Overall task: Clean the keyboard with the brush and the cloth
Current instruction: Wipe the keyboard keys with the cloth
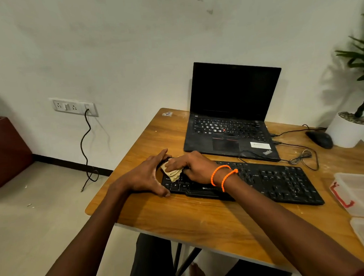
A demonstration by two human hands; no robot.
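A black keyboard [274, 181] lies across the wooden table [202, 225], in front of the laptop. My right hand [191, 167], with orange bands at the wrist, presses a folded beige cloth [172, 173] onto the keyboard's left keys, fingers curled over it. My left hand [147, 177] clasps the keyboard's left end, thumb at the front edge and fingers along the back edge. No brush is visible.
An open black laptop [231, 122] stands behind the keyboard. A black mouse [320, 139] with cables and a white plant pot [349, 129] sit at the back right. Clear plastic containers [359, 194] stand at the right edge. A wall socket [74, 106] with a hanging cable is left.
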